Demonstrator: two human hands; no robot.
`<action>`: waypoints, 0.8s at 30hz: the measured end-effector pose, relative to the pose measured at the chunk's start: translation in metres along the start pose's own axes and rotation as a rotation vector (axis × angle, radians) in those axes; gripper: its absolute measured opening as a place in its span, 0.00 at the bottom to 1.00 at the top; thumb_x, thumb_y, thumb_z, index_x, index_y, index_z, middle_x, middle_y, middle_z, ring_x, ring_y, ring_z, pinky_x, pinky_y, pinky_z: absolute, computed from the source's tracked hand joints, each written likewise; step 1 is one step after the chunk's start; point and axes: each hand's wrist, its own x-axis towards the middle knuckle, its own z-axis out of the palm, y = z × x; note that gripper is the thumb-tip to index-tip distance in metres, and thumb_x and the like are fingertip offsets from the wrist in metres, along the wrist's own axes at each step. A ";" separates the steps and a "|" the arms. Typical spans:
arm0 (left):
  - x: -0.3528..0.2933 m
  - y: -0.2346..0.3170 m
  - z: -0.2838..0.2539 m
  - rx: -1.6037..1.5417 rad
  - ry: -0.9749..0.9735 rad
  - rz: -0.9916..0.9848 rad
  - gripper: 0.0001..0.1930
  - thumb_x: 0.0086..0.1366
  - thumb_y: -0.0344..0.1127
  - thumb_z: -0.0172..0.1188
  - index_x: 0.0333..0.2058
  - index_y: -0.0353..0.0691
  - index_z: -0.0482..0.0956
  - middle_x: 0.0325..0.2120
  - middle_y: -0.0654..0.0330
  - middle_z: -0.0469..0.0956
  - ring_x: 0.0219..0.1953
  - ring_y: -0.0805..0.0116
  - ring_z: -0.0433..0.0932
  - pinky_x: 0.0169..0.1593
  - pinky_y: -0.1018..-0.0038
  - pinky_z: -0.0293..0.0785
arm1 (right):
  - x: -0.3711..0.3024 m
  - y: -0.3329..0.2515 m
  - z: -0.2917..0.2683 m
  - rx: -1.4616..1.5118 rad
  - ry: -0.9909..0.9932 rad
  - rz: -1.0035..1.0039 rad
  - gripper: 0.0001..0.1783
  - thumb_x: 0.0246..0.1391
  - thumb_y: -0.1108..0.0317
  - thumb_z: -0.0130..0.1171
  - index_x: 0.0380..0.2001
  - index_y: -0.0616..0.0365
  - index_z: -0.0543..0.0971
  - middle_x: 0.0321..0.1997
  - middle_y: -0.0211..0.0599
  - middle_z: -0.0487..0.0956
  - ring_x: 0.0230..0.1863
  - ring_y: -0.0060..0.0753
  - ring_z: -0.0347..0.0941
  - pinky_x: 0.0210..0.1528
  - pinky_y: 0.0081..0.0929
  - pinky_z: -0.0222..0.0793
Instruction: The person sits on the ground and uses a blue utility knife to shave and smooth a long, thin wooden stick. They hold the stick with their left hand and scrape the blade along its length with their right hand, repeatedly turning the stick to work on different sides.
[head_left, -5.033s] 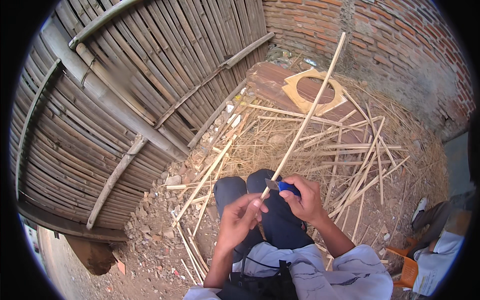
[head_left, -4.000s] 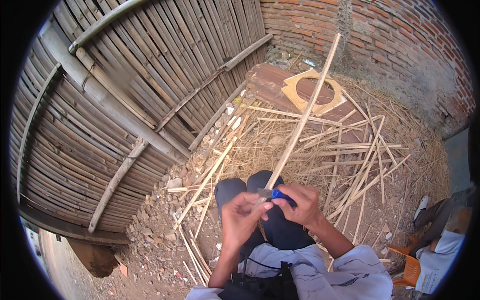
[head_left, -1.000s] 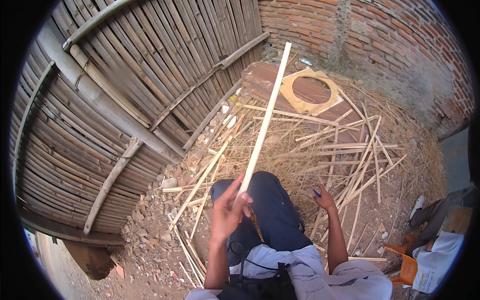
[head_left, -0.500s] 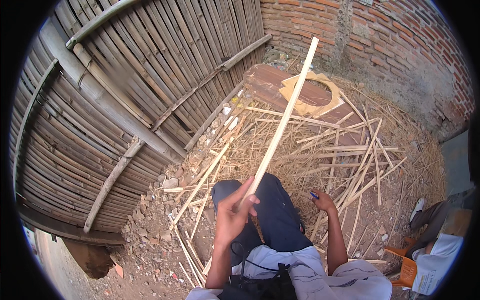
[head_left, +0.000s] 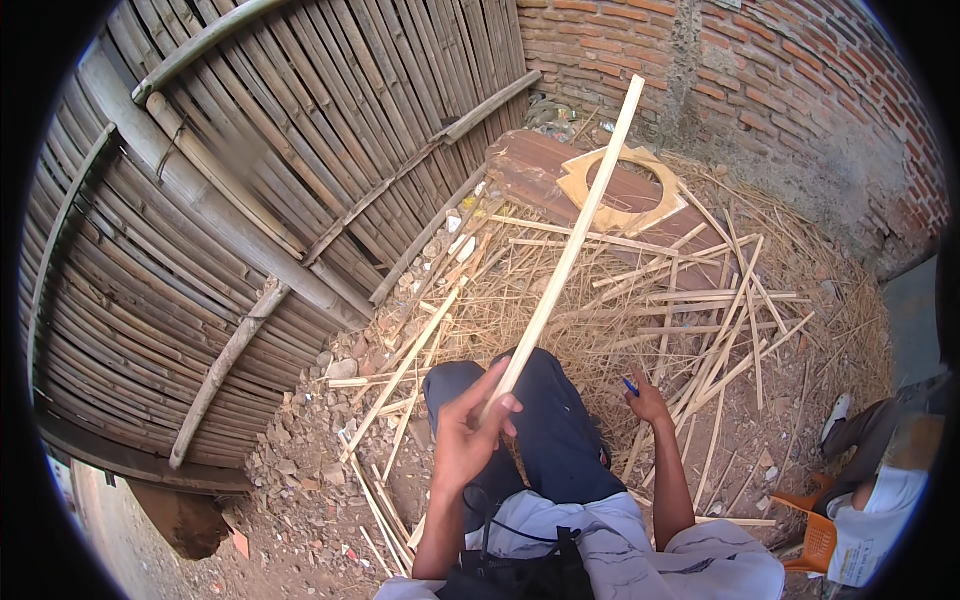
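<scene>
Above my knees, my left hand (head_left: 466,432) is closed round the lower end of a long, pale wooden strip (head_left: 574,240). The strip slants up and to the right, its far end raised in front of the brick wall. To the right of my thigh, my right hand (head_left: 652,406) grips a blue pen (head_left: 630,386), with a finger pointing upward. More loose wooden strips (head_left: 738,335) lie criss-crossed on the straw beyond the right hand, and others (head_left: 405,365) lie left of my knees.
A bamboo fence (head_left: 330,130) stands on the left, a brick wall (head_left: 800,90) at the back right. Against them lie a brown board (head_left: 522,165) and a yellowish panel with a round hole (head_left: 667,207). Another person (head_left: 870,500) sits on an orange chair (head_left: 818,540) at the right.
The wooden strip's far end has swung slightly to the right. A finger of my right hand has lifted, and the pen has tilted a little.
</scene>
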 end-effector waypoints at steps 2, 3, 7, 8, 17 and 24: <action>-0.001 0.001 0.000 -0.005 0.011 -0.012 0.24 0.77 0.28 0.64 0.70 0.39 0.76 0.35 0.60 0.87 0.27 0.80 0.80 0.25 0.82 0.70 | -0.004 -0.015 -0.007 0.007 -0.014 0.060 0.42 0.66 0.61 0.65 0.81 0.43 0.61 0.40 0.57 0.87 0.43 0.56 0.86 0.50 0.48 0.78; -0.001 0.001 0.000 -0.010 0.014 -0.018 0.23 0.77 0.28 0.64 0.69 0.40 0.78 0.35 0.61 0.87 0.27 0.80 0.80 0.26 0.81 0.71 | -0.006 -0.020 -0.010 0.006 -0.008 0.063 0.40 0.67 0.60 0.65 0.79 0.45 0.64 0.39 0.55 0.87 0.42 0.53 0.86 0.49 0.46 0.78; -0.002 0.002 0.001 -0.055 0.018 -0.019 0.20 0.75 0.28 0.67 0.63 0.37 0.82 0.33 0.62 0.86 0.26 0.82 0.77 0.28 0.81 0.71 | -0.012 -0.049 -0.026 0.199 0.003 0.152 0.28 0.70 0.55 0.64 0.68 0.54 0.76 0.35 0.44 0.86 0.37 0.34 0.84 0.43 0.34 0.77; -0.003 -0.001 0.001 -0.051 0.023 -0.025 0.19 0.75 0.29 0.67 0.62 0.36 0.83 0.33 0.62 0.86 0.26 0.82 0.77 0.28 0.81 0.71 | -0.012 -0.059 -0.029 0.316 0.056 0.125 0.25 0.71 0.54 0.64 0.64 0.55 0.78 0.34 0.41 0.85 0.36 0.30 0.82 0.42 0.32 0.76; -0.003 0.008 0.012 -0.119 -0.024 -0.080 0.16 0.75 0.27 0.66 0.58 0.36 0.78 0.31 0.65 0.83 0.22 0.84 0.71 0.23 0.84 0.62 | -0.067 -0.245 -0.112 0.579 0.403 -0.537 0.15 0.67 0.58 0.69 0.45 0.60 0.87 0.30 0.36 0.83 0.26 0.28 0.75 0.31 0.28 0.69; -0.005 0.021 0.022 -0.185 -0.088 -0.011 0.14 0.74 0.28 0.67 0.53 0.38 0.74 0.30 0.67 0.80 0.22 0.86 0.68 0.23 0.84 0.60 | -0.089 -0.301 -0.132 0.440 0.318 -0.886 0.18 0.56 0.60 0.78 0.47 0.55 0.91 0.30 0.35 0.84 0.23 0.29 0.77 0.24 0.28 0.70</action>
